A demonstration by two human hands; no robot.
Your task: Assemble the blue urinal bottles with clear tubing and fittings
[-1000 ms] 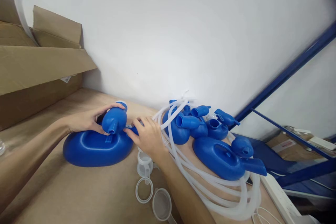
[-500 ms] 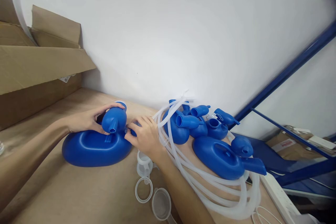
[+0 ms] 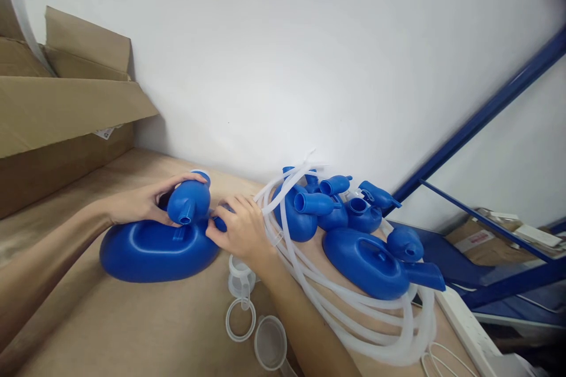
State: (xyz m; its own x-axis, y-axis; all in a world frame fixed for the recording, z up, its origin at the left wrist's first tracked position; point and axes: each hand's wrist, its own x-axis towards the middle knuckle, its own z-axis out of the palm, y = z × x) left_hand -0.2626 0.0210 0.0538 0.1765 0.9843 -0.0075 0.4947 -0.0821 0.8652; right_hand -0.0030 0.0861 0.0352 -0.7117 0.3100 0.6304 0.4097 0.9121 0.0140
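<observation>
A large blue plastic bottle point(image 3: 154, 259) with a recessed handle lies on its side on the tabletop. My left hand point(image 3: 141, 200) is wrapped round a smaller rounded blue piece point(image 3: 189, 200) with a short spout, held just above the bottle's handle. At the bottle's right end, my right hand point(image 3: 241, 227) has its fingers closed round the blue neck part, which they mostly hide. Just below my right hand are a clear plastic cap point(image 3: 241, 277), a clear ring point(image 3: 241, 319) and a round translucent lid point(image 3: 270, 343).
Coiled translucent tubing point(image 3: 354, 341) curves round a second blue bottle point(image 3: 362, 265) and several blue parts point(image 3: 316, 203) at the right. An open cardboard box point(image 3: 75, 106) stands at the left. Beyond the table's right edge is a blue metal rack point(image 3: 477, 115). A white wall rises behind.
The whole view has shifted slightly, moving everything a little to the left. In my left hand the small blue piece has turned or tilted slightly. Both hands keep their hold.
</observation>
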